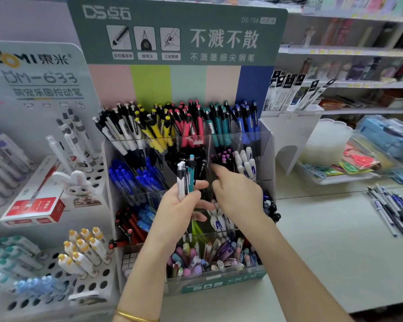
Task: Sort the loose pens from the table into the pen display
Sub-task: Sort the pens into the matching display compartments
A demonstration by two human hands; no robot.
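Three pens (185,180) are standing upright in the left hand (179,208): a white one, a black one and a teal one. The fingers are curling round their lower halves and the thumb is pressing across the front. The clicker ends are pointing to twelve o'clock, right in front of the middle row of the pen display (153,82).

The right hand (239,197) is sitting just beside the left at three o'clock. Its index finger is stretching up toward the black pens with pink tops (221,156) and the other fingers are bending inward. Whether it is pinching anything I cannot tell, as the fingertips are lying against dark pens.

The display is a stepped rack of clear compartments. It is holding black-and-white, yellow, red, teal and blue pens along the top row, and bright blue ones at nine o'clock from the left hand. A gold bracelet (135,316) is circling the left wrist down at six o'clock.

Out at three o'clock, well apart from the hands, the loose pens (392,211) are lying in a scattered bunch on the pale table (335,247). At nine o'clock a second stand (40,73) is showing white pens and a rabbit figure (76,182), with a red box (33,206) leaning beside it. Shelves (358,52) are running across behind at one o'clock.
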